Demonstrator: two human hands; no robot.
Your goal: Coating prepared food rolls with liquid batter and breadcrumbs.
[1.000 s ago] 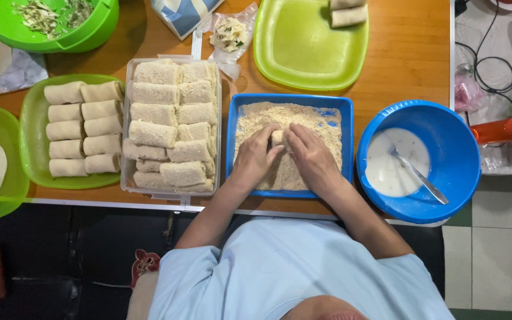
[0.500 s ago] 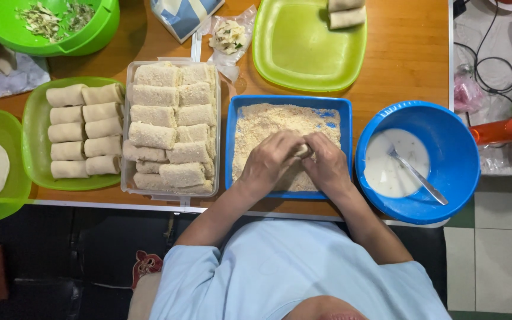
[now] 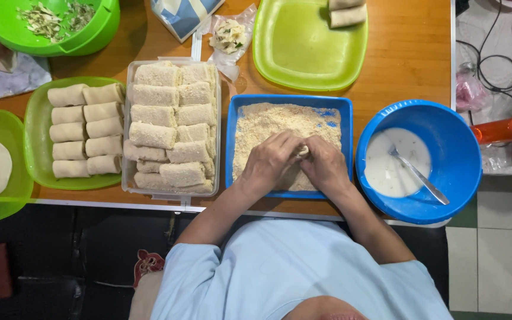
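- Both hands have drawn together mid-tray since a second ago: left hand (image 3: 269, 161) and right hand (image 3: 325, 166) press a roll (image 3: 303, 150) between curled fingers.
- Head view: roll sits over breadcrumbs in the blue tray (image 3: 230, 142), coating apparently under way; coated rolls (image 3: 170, 127) fill the clear container beside it.

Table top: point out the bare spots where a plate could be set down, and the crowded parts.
The big green tray at the top is mostly bare, two rolls in its corner. Bare wood lies right of it, above the blue bowl. Crowded: the clear container, green plate and blue crumb tray sit side by side.
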